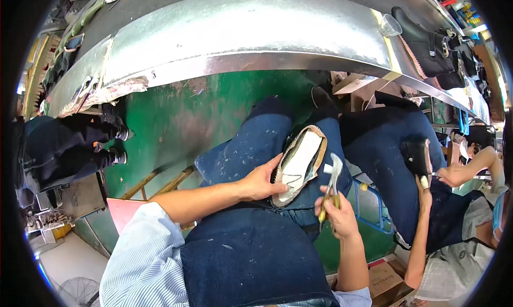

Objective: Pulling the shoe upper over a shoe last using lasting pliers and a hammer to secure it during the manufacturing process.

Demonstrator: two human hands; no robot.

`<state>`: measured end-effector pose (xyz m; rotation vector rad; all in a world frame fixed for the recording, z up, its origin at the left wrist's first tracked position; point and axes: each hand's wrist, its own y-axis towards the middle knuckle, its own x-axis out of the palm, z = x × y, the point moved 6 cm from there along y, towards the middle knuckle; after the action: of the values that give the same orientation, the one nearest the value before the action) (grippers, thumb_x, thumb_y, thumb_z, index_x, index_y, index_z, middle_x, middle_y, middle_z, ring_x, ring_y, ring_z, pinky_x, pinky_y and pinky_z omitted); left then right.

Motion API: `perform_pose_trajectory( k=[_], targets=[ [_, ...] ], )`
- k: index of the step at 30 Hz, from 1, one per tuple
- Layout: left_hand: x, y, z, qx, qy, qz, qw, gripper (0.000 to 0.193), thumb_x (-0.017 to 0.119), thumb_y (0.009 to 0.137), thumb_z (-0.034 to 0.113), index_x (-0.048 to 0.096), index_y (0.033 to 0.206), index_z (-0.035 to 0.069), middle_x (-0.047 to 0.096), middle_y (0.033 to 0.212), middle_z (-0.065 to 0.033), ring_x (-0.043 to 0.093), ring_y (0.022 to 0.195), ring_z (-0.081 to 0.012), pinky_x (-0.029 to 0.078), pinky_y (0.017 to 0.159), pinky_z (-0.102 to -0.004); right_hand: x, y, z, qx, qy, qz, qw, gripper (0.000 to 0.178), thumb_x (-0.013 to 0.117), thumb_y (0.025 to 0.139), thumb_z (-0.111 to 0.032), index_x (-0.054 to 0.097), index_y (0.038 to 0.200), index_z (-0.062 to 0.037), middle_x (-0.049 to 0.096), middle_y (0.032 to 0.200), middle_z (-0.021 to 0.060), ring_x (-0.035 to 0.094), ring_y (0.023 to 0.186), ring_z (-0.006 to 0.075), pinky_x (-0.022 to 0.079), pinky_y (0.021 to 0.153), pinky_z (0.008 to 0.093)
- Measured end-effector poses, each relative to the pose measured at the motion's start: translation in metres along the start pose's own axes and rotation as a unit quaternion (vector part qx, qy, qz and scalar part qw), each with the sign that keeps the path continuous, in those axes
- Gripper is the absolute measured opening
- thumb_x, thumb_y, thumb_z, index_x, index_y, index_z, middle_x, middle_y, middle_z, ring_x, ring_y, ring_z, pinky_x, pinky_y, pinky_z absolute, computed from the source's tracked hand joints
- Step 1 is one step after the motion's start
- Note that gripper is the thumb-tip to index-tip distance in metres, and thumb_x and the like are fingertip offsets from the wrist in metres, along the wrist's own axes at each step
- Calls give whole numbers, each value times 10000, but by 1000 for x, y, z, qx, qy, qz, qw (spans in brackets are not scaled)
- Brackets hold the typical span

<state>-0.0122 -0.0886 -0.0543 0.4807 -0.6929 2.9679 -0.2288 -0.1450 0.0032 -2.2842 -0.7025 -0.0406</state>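
A lasted shoe [306, 156], bottom upward with a white insole showing and a pale gathered edge around it, rests on my lap in dark blue cloth. My left hand [262, 182] grips its near left side, thumb over the edge by the toe or heel end; which end I cannot tell. Just right of the shoe, apart from it, my right hand [342, 215] is closed around lasting pliers [335, 174] with a metal head and yellowish handles. The head of the pliers points up and away from me. Part of the handles is hidden by my fingers.
A long metal-topped bench [240, 31] runs across ahead, with a black boot [425, 42] and a clear plastic cup [390, 25] at its right. Close on my right, a co-worker holds a black shoe [417, 158]. Another person's dark-trousered legs [69, 141] are at left.
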Motion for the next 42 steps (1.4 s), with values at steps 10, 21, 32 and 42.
perform_pose_trajectory(
  k=[10, 21, 32, 42],
  targets=[
    [18, 9, -8, 14, -26, 26, 999, 1177, 781, 766, 109, -99, 1542, 14, 316, 1528, -211, 347, 1390, -266, 288, 1133, -323, 33, -4, -60, -195, -605, -57, 770, 488, 631, 855, -57, 498, 1306, 72, 628, 1105, 244, 617, 1038, 404, 497, 915, 429],
    [9, 5, -18, 21, 142, 49, 988, 1077, 762, 776, 142, 1, 1492, -116, 388, 1417, -336, 429, 1338, -362, 333, 1120, -346, 48, 15, -60, -209, -681, -156, 684, 291, 637, 842, -107, 598, 1123, -40, 639, 893, 151, 646, 838, 367, 528, 681, 457],
    [14, 0, 6, 28, 274, 55, 960, 1011, 740, 809, 167, 44, 1476, -135, 307, 1452, -386, 365, 1373, -439, 308, 1148, -389, 29, 1, -53, -61, -549, -114, 826, 458, 630, 872, -91, 522, 1278, 91, 611, 1177, 285, 601, 1093, 428, 475, 957, 419],
    [26, 3, 14, 13, 327, 36, 944, 980, 691, 825, 136, 3, 1454, -165, 103, 1508, -422, 344, 1368, -480, 340, 1135, -405, 29, 15, -82, -83, -634, -99, 762, 408, 628, 870, -138, 561, 1241, 18, 646, 1041, 284, 628, 982, 436, 492, 859, 442]
  ],
)
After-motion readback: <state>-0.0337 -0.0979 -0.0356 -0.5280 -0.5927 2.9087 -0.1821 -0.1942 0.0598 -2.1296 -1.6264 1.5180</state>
